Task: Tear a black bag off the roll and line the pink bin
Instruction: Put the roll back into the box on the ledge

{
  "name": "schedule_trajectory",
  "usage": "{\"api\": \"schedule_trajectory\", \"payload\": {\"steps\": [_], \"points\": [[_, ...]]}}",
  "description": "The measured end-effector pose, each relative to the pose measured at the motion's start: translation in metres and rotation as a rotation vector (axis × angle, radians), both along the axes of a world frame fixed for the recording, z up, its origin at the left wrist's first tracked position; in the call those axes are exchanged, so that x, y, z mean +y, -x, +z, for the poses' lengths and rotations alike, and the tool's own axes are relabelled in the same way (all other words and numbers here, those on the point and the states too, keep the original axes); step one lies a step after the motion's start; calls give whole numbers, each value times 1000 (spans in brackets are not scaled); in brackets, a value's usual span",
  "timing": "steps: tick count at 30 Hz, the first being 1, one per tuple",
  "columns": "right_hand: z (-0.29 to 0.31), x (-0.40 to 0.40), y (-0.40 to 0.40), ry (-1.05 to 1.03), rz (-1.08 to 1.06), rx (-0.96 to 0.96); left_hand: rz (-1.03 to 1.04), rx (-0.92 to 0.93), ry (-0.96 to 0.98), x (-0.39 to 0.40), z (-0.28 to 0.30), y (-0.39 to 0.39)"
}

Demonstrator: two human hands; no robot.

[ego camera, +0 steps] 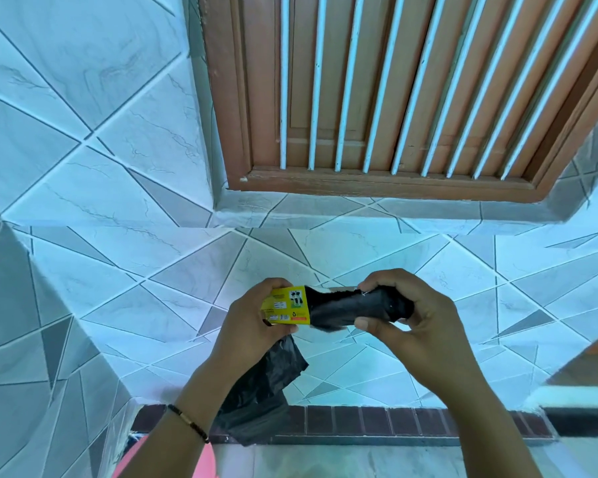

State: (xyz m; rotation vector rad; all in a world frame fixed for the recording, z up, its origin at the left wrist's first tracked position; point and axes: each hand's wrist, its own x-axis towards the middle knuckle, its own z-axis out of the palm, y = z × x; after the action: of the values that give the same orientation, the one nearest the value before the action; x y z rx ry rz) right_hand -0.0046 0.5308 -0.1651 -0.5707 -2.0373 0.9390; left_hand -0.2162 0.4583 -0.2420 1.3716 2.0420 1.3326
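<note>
I hold a roll of black bags (339, 310) level in front of me, against a tiled wall. My left hand (252, 326) grips its left end, where a yellow paper label (287, 305) wraps the roll. My right hand (415, 315) pinches the roll's right end between thumb and fingers. A loose black bag (266, 384) hangs down from under my left hand, crumpled and partly behind my left forearm. A pink bin (204, 460) shows only as a sliver of rim at the bottom edge, mostly hidden by my left arm.
A brown wooden window frame (377, 188) with white vertical bars fills the upper wall. A strip of dark red brick tiles (411, 420) runs along the wall's base. A tiled corner (32, 305) juts out at the left.
</note>
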Motion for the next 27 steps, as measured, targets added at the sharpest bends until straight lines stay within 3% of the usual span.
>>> {"api": "schedule_trajectory", "payload": {"steps": [8,14,20,23,27], "points": [[-3,-1,3,-57,-47,75,-20,-77,-68,-8,9,-33],[-19,-4,14,-154,-254,-32,-10,-127,-100,-12,13,-43],[-36,0,20,-459,-314,-136,29,-150,-107,-15,14,-45],[-39,-7,22,-354,-292,-91,25,-137,-96,-18,13,-47],[-35,-13,22,81,-378,160,2,-151,-70,-20,13,-50]]}}
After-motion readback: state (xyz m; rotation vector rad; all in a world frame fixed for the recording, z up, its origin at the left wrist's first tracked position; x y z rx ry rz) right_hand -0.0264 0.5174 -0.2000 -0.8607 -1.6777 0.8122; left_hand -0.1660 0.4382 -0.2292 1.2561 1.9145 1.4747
